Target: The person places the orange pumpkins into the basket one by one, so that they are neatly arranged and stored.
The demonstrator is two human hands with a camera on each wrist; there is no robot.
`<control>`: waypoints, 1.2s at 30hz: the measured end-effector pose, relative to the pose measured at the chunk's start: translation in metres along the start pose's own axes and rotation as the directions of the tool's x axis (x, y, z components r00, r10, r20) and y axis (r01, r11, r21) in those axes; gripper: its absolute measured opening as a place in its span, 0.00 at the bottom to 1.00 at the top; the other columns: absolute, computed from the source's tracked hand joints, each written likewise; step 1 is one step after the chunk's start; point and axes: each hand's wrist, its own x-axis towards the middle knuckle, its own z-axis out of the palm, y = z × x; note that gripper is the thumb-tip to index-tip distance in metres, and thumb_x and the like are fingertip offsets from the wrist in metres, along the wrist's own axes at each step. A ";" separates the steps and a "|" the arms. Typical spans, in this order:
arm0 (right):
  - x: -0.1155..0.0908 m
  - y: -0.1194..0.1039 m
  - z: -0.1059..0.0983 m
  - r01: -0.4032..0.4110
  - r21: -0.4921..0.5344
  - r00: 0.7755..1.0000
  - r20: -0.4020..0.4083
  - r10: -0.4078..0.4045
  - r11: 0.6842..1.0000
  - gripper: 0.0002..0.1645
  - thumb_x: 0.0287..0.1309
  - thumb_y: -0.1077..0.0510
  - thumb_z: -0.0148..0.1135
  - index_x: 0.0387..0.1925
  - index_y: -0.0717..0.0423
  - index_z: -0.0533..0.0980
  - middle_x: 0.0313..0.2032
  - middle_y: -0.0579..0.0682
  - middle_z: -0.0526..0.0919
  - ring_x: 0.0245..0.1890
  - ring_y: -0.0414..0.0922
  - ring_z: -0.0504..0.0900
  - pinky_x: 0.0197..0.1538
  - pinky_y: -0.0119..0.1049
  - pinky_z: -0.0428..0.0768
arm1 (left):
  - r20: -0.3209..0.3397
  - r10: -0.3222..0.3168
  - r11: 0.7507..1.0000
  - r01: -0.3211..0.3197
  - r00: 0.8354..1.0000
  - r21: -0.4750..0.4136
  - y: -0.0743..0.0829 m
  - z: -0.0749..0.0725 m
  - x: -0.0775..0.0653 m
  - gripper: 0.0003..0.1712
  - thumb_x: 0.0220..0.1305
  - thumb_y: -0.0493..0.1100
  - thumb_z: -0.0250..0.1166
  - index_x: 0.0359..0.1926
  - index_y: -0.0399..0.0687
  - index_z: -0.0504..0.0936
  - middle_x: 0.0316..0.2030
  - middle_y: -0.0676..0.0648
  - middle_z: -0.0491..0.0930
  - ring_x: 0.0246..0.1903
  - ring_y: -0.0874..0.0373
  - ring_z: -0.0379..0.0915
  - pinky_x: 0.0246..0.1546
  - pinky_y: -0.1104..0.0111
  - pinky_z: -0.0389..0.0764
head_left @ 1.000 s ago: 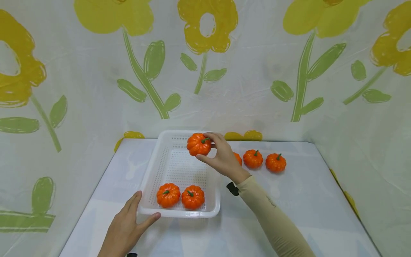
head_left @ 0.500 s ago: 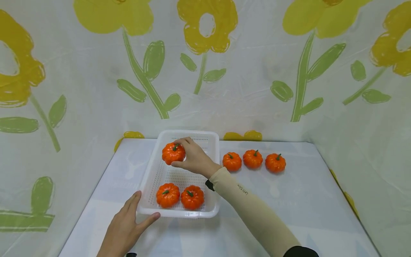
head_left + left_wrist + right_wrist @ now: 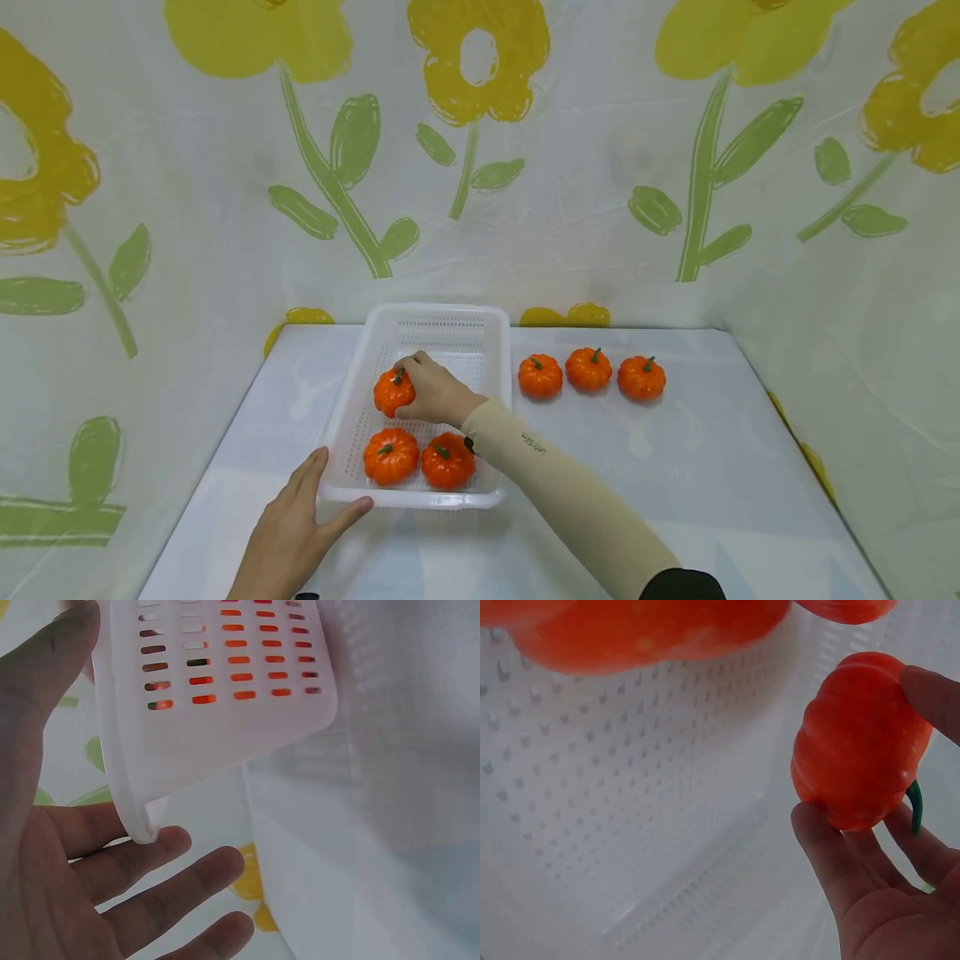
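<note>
My right hand point(image 3: 437, 392) holds a small orange pumpkin point(image 3: 393, 393) with a green stem inside the white plastic basket point(image 3: 501, 400). In the right wrist view the thumb and fingers grip this pumpkin point(image 3: 859, 742) from opposite sides, above the perforated floor. Two similar pumpkins sit side by side at the basket's near end, the left pumpkin point(image 3: 391, 457) and the right pumpkin point(image 3: 448, 461). At the near left corner, my left hand point(image 3: 288, 525) rests against the basket, fingers spread along the side and thumb by the front rim. In the left wrist view its fingers extend past the rim point(image 3: 142, 825).
To the right of the basket stand three more pumpkins in a row: the nearest one point(image 3: 540, 377), the middle one point(image 3: 588, 370) and the far right one point(image 3: 641, 379). A white table point(image 3: 600, 475) bears everything. A flower-patterned sheet point(image 3: 570, 208) rises behind and at both sides.
My right hand has carried its pumpkin left across the basket, then down and nearer toward the two lying there. The left hand has stayed at the corner.
</note>
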 end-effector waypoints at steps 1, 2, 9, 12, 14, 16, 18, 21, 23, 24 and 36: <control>0.001 0.001 0.002 -0.007 -0.005 1.000 0.009 0.007 1.000 0.40 0.55 0.51 0.78 0.66 0.51 0.69 0.61 0.51 0.71 0.55 0.44 0.78 0.58 0.33 0.79 | 0.004 -0.004 1.000 0.004 1.000 0.002 0.000 0.000 0.000 0.68 0.56 0.81 0.59 0.77 0.33 0.55 0.71 0.26 0.60 0.63 0.26 0.66 0.57 0.33 0.71; 0.001 0.002 0.004 -0.013 -0.010 1.000 0.017 0.013 1.000 0.40 0.55 0.51 0.78 0.66 0.51 0.70 0.61 0.51 0.71 0.55 0.44 0.78 0.58 0.33 0.79 | 0.003 -0.004 1.000 0.004 1.000 0.001 0.000 0.000 0.000 0.67 0.56 0.81 0.59 0.77 0.33 0.55 0.71 0.26 0.60 0.63 0.27 0.66 0.57 0.33 0.71; 0.007 0.006 0.013 -0.021 -0.066 0.999 0.032 0.023 0.998 0.40 0.55 0.49 0.78 0.66 0.51 0.70 0.60 0.51 0.72 0.55 0.44 0.78 0.59 0.35 0.79 | -0.013 0.020 1.000 -0.020 1.000 -0.002 0.000 0.001 -0.001 0.65 0.57 0.78 0.62 0.76 0.32 0.56 0.70 0.26 0.61 0.62 0.26 0.67 0.57 0.33 0.71; 0.010 0.006 0.017 -0.038 -0.082 0.998 0.046 0.042 0.996 0.41 0.55 0.49 0.78 0.66 0.51 0.69 0.60 0.51 0.72 0.55 0.44 0.78 0.60 0.36 0.79 | -0.018 0.021 1.000 -0.021 1.000 -0.003 -0.001 0.001 -0.001 0.65 0.57 0.78 0.62 0.76 0.32 0.57 0.70 0.26 0.62 0.62 0.26 0.67 0.57 0.33 0.71; 0.011 0.006 0.019 -0.045 -0.091 0.997 0.056 0.050 0.995 0.41 0.55 0.49 0.78 0.67 0.50 0.69 0.61 0.51 0.71 0.55 0.45 0.78 0.59 0.36 0.79 | -0.024 0.026 1.000 -0.026 0.999 -0.004 -0.001 0.001 -0.001 0.64 0.58 0.77 0.62 0.76 0.32 0.57 0.70 0.26 0.62 0.62 0.26 0.67 0.57 0.33 0.71; 0.011 0.006 0.021 -0.045 -0.096 0.997 0.064 0.051 0.994 0.41 0.55 0.49 0.78 0.67 0.50 0.68 0.61 0.52 0.71 0.56 0.46 0.79 0.60 0.37 0.80 | -0.034 0.033 0.999 -0.033 0.999 -0.006 -0.002 0.002 -0.001 0.64 0.58 0.77 0.63 0.75 0.32 0.58 0.70 0.26 0.62 0.61 0.26 0.67 0.57 0.33 0.71; 0.011 0.005 0.021 -0.050 -0.097 0.996 0.066 0.057 0.994 0.42 0.55 0.49 0.77 0.67 0.50 0.68 0.62 0.52 0.71 0.56 0.46 0.78 0.60 0.37 0.80 | -0.041 0.037 0.999 -0.037 0.998 -0.009 -0.002 0.002 -0.001 0.63 0.58 0.77 0.63 0.75 0.32 0.58 0.70 0.26 0.62 0.62 0.26 0.67 0.57 0.33 0.71; 0.011 0.005 0.022 -0.055 -0.096 0.996 0.063 0.062 0.994 0.42 0.56 0.49 0.77 0.68 0.50 0.68 0.63 0.53 0.71 0.58 0.47 0.78 0.61 0.38 0.79 | -0.039 0.033 0.999 -0.033 0.999 -0.010 -0.002 0.002 0.000 0.64 0.57 0.78 0.62 0.76 0.33 0.58 0.70 0.27 0.62 0.62 0.26 0.67 0.57 0.34 0.71; 0.012 0.005 0.022 -0.053 -0.097 0.996 0.060 0.059 0.994 0.42 0.56 0.49 0.77 0.68 0.51 0.68 0.62 0.53 0.71 0.58 0.47 0.78 0.62 0.37 0.78 | -0.028 0.021 1.000 -0.022 0.999 -0.009 -0.002 0.002 0.001 0.65 0.57 0.78 0.61 0.76 0.33 0.57 0.71 0.27 0.61 0.63 0.26 0.66 0.58 0.34 0.71; 0.012 0.006 0.022 -0.051 -0.100 0.996 0.061 0.057 0.994 0.42 0.56 0.48 0.77 0.68 0.51 0.68 0.62 0.53 0.71 0.58 0.47 0.78 0.62 0.37 0.78 | -0.020 0.017 1.000 -0.017 1.000 -0.007 -0.002 0.001 0.001 0.65 0.57 0.79 0.61 0.76 0.33 0.56 0.71 0.27 0.61 0.63 0.26 0.65 0.58 0.34 0.71; 0.012 0.006 0.022 -0.060 -0.112 0.995 0.068 0.068 0.992 0.43 0.56 0.49 0.77 0.68 0.51 0.67 0.64 0.54 0.70 0.59 0.47 0.77 0.62 0.38 0.78 | -0.019 0.018 1.000 -0.018 1.000 -0.009 -0.001 0.000 0.001 0.65 0.58 0.79 0.61 0.76 0.33 0.56 0.71 0.27 0.61 0.63 0.27 0.66 0.58 0.34 0.71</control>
